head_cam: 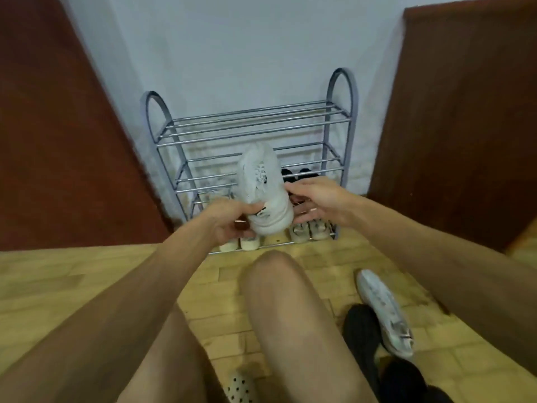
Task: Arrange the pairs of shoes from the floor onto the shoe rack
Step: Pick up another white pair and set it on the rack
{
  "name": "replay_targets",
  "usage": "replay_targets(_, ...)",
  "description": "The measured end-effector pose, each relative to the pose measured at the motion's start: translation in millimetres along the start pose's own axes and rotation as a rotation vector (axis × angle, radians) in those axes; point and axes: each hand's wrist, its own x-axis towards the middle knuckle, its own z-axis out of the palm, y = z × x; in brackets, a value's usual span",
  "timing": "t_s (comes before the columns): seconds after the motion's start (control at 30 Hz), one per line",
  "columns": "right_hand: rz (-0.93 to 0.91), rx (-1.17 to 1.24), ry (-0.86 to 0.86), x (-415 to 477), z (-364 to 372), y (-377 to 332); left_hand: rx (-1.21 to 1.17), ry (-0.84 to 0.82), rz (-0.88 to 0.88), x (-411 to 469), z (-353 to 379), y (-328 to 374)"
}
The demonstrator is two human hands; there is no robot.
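Observation:
My left hand [229,225] grips the heel end of a white sneaker [263,184], holding it toe-up in front of the grey metal shoe rack [250,123]. My right hand [316,199] hovers just right of the sneaker with fingers spread, touching or nearly touching its side. On the rack's lowest shelf sit a cream pair [241,244] at the left, a beige pair [309,232] at the right, and a dark pair [296,174] further back. The matching white sneaker [383,312] lies on the floor at the right beside black shoes [363,330].
Brown doors [453,126] stand on both sides of the rack against a pale wall. My bare knee [279,286] is raised in the middle of the wooden floor. A perforated white clog [239,388] shows at the bottom edge. The rack's upper shelves hold nothing.

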Motion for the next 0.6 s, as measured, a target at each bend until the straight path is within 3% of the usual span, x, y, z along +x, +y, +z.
replay_targets(0.2, 0.149, -0.013, 0.265, -25, -80, 64, 0.081, -0.045, -0.048, 17, 102, -41)
replay_targets(0.4, 0.417, -0.137, 0.336, -68, -132, 157, 0.158, -0.210, -0.237, 27, 181, -112)
replay_targets(0.6, 0.634, -0.071, 0.407, -95, -145, 255, 0.296, -0.277, -0.356, 38, 198, -149)
